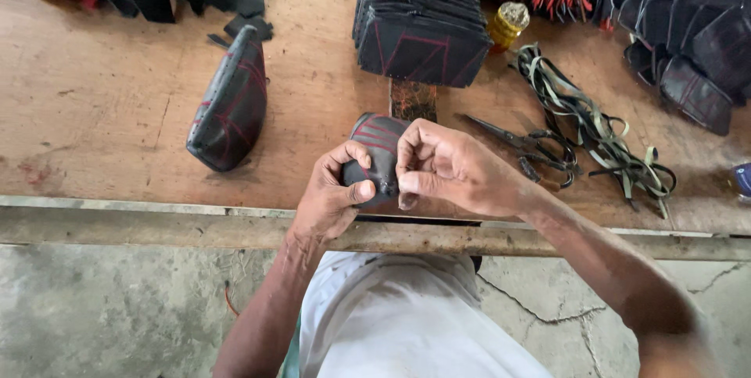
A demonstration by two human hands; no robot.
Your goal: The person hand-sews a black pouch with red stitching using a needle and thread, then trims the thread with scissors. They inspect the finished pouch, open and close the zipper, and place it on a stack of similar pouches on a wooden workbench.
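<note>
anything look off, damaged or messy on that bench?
Nothing spilled. The wooden bench is scuffed and stained, and the concrete floor is cracked. A tangle of straps lies loose beside the scissors. Both hands grip a black stitched piece.

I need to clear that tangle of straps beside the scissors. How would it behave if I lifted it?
The straps look thin and flat, lying in loose loops, so they would probably hang limp and feel light. They cross over the scissors, so lifting might drag those along.
</note>
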